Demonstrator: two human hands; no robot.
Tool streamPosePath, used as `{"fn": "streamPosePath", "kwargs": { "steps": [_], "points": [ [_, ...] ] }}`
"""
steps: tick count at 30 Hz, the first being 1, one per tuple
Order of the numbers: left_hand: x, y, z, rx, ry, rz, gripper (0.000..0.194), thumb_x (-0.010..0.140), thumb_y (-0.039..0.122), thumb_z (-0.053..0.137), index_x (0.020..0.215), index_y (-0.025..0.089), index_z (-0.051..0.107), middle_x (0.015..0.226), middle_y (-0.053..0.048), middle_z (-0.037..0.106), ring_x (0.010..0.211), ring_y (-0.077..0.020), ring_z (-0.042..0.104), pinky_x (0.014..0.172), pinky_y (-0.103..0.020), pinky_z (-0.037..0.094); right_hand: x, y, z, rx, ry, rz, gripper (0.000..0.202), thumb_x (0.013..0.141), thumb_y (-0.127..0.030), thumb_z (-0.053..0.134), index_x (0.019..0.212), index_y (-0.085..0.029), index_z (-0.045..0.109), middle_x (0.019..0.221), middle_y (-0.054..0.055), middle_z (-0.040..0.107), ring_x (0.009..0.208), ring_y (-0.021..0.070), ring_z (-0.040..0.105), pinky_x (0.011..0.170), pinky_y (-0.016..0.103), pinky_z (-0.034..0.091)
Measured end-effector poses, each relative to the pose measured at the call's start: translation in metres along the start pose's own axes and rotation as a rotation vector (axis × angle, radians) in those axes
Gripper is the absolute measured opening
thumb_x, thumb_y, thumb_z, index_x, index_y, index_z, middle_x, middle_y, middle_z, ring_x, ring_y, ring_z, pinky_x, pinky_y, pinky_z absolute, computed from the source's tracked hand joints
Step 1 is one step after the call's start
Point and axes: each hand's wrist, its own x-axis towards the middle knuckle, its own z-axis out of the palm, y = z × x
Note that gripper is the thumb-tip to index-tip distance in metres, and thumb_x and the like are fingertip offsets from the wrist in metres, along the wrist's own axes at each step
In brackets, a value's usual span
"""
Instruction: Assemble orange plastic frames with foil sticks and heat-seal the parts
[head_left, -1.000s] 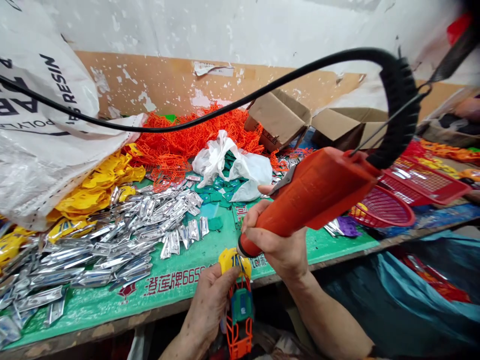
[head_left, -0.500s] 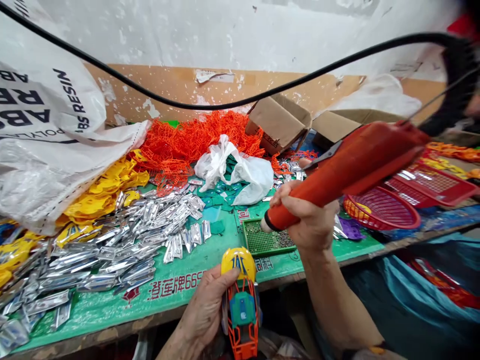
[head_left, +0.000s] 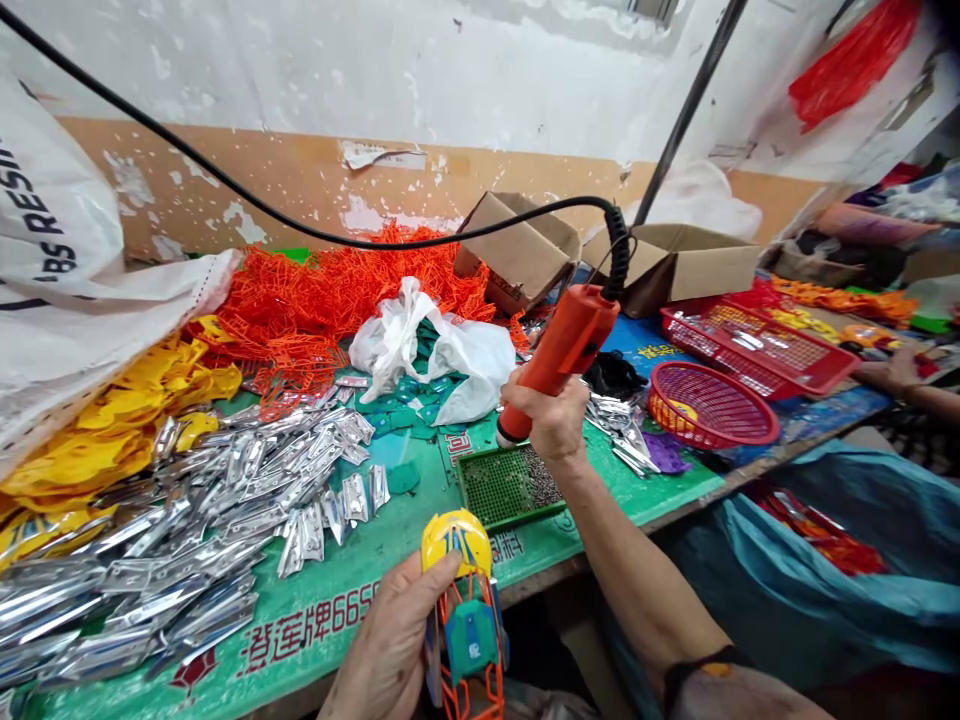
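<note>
My left hand (head_left: 397,625) is closed around a toy car body (head_left: 469,635) with a yellow nose, an orange frame and a teal centre piece, at the table's front edge. My right hand (head_left: 551,415) grips an orange-red electric screwdriver (head_left: 562,350), its tip slanting down to the left. That tip is over a green perforated tray (head_left: 495,490) with small dark screws (head_left: 536,480) gathered at its right side; whether it touches them I cannot tell. Shiny silver parts (head_left: 300,480) lie heaped on the left of the green table cover (head_left: 300,610).
Yellow parts (head_left: 112,400) and orange frames (head_left: 337,290) are piled behind. A white bag (head_left: 480,360) holds teal pieces. Cardboard boxes (head_left: 517,250), a red basket (head_left: 709,405) and red trays (head_left: 757,340) stand right. A black cable (head_left: 300,215) hangs across. Another person's hand (head_left: 896,370) shows far right.
The screwdriver has swung from a slanted hold near the camera to a steeper one farther away, over the tray. The view has turned right. My left hand keeps the toy car.
</note>
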Motion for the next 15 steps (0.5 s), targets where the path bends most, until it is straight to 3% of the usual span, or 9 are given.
{"fn": "streamPosePath", "kwargs": {
  "steps": [15],
  "points": [
    [-0.0016, 0.0012, 0.0023, -0.015, 0.022, -0.009, 0.034, 0.076, 0.043, 0.077, 0.087, 0.011, 0.071, 0.065, -0.007, 0.070, 0.050, -0.0140, 0.061, 0.051, -0.025, 0.053, -0.0048, -0.0063, -0.0003, -0.071, 0.006, 0.056, 0.015, 0.057, -0.024, 0.075, 0.062, -0.017, 0.063, 0.059, -0.002, 0.061, 0.053, 0.0146, 0.053, 0.056, 0.030, 0.045]
  ]
}}
